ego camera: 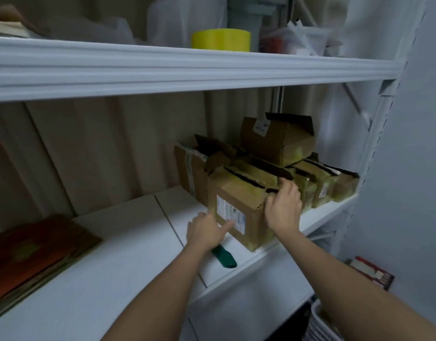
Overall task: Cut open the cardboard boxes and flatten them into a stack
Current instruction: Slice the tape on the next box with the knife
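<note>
Gripping the nearest box [239, 200], right hand [283, 207] holds its top corner.

Both bare forearms reach forward (left lower). The left hand [206, 230] lies flat, forefinger extended; the right hand [283, 205] curls, fingers gripping.

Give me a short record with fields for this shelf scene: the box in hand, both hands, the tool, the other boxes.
box in hand: brown cardboard box with white label, front of white middle shelf
right hand: grips the box's top right edge
left hand: open, fingers touch the label side
tool: green-handled cutter, lying on the shelf under the left wrist
other boxes: opened cardboard boxes behind, one on top
</note>
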